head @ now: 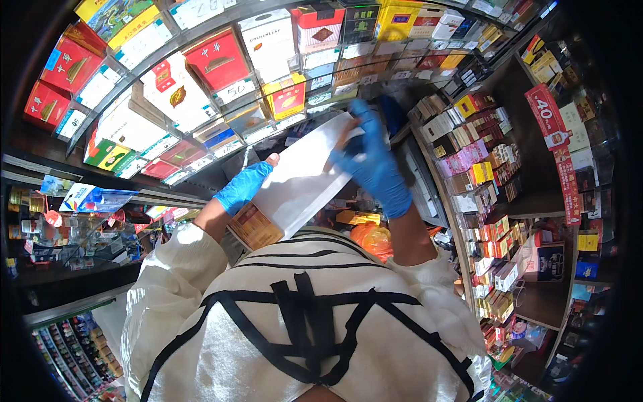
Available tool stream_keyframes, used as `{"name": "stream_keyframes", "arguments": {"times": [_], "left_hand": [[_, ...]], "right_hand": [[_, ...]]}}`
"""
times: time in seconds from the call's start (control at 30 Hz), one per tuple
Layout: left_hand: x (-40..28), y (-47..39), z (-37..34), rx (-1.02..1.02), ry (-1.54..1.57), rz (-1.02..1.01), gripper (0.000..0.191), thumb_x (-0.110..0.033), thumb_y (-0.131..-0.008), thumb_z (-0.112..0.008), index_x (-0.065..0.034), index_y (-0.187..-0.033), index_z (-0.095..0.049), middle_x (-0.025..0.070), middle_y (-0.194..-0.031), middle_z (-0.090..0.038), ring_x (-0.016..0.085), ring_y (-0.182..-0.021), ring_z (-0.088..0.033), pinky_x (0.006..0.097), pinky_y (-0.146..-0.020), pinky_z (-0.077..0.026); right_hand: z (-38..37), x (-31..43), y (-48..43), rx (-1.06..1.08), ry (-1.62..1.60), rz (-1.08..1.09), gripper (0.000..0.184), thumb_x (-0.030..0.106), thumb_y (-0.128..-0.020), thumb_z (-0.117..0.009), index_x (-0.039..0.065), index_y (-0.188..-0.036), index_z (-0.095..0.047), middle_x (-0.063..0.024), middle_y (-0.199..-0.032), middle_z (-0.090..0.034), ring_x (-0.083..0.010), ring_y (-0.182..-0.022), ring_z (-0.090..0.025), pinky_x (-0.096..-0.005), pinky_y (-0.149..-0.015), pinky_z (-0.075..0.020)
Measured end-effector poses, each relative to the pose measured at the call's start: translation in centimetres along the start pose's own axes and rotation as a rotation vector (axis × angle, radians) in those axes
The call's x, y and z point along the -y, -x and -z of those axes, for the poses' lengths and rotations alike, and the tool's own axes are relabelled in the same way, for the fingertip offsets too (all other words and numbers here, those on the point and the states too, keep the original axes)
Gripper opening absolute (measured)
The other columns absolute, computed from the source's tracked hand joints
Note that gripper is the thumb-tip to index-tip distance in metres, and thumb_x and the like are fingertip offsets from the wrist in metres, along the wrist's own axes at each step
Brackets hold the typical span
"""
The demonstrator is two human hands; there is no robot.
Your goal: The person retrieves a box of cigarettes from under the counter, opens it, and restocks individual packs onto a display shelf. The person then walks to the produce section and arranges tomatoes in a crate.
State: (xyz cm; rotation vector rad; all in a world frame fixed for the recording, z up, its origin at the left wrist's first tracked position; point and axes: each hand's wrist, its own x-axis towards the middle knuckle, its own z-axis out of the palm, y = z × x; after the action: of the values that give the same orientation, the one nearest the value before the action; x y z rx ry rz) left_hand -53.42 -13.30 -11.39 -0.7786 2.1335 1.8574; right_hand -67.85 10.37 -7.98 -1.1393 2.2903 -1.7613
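Observation:
A long white box or panel (306, 176), brightly lit, lies slanted in front of my body. My left hand (247, 185), in a blue glove with a bare fingertip showing, rests on its left edge with the thumb on top. Beyond the right edge, my right hand (374, 161), in a blue glove, is raised over it, its fingers spread and curved and slightly blurred; a bare fingertip shows. Whether it touches the white surface I cannot tell. A brown and gold printed pack (257, 226) lies against the near left edge of the white piece, below my left wrist.
Rows of cigarette cartons and packs, such as a red carton (217, 58), fill a display shelf (150, 90) ahead. Stacked packs stand on a side rack (482, 166) at the right. An orange plastic bag (371, 240) lies near my right forearm. A glass case (75, 241) is at the left.

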Motion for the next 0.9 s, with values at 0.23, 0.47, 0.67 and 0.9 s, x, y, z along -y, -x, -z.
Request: {"name": "stream_keyframes", "arguments": {"times": [0.23,0.47,0.67,0.9], "left_hand": [[-0.9,0.3,-0.2,0.022,0.014,0.083,0.076,-0.066,-0.092,-0.055,-0.0006,-0.131,-0.06,0.0123,-0.121,-0.061,0.019,-0.111,-0.054,0.0317,-0.099,-0.042],[-0.1,0.2,-0.1,0.008,0.089,0.027,0.074,-0.065,-0.092,-0.057,0.001,-0.126,-0.063,0.0126,-0.116,-0.065,0.019,-0.106,-0.057,0.0316,-0.095,-0.045],[0.4,-0.3,0.3,0.012,0.085,-0.006,0.075,-0.065,-0.092,-0.056,0.002,-0.124,-0.064,0.0126,-0.114,-0.065,0.019,-0.104,-0.058,0.0322,-0.094,-0.046],[0.4,-1.2,0.2,-0.033,0.044,0.047,0.073,-0.065,-0.093,-0.054,0.0008,-0.123,-0.065,0.0141,-0.112,-0.067,0.02,-0.105,-0.06,0.0335,-0.089,-0.049]], "right_hand": [[3.6,-2.9,-7.5,-0.601,-0.284,0.004,0.08,0.003,-0.078,-0.081,0.002,-0.14,-0.031,-0.0145,-0.126,-0.046,-0.0202,-0.107,-0.055,-0.0321,-0.09,-0.0537],[1.5,-6.9,-11.0,-0.633,-0.112,0.125,0.083,0.009,-0.077,-0.084,0.003,-0.141,-0.032,-0.0147,-0.125,-0.045,-0.0222,-0.106,-0.052,-0.0352,-0.088,-0.0523],[1.0,-7.4,-11.0,-0.496,-0.213,0.158,0.073,0.006,-0.081,-0.079,0.005,-0.141,-0.037,-0.0114,-0.123,-0.048,-0.0215,-0.104,-0.054,-0.0321,-0.086,-0.0518],[-4.1,-1.5,-2.4,-0.246,-0.166,0.249,0.017,0.005,-0.089,-0.064,0.005,-0.106,-0.064,-0.0065,-0.089,-0.06,-0.0173,-0.081,-0.061,-0.032,-0.075,-0.0509]]}}
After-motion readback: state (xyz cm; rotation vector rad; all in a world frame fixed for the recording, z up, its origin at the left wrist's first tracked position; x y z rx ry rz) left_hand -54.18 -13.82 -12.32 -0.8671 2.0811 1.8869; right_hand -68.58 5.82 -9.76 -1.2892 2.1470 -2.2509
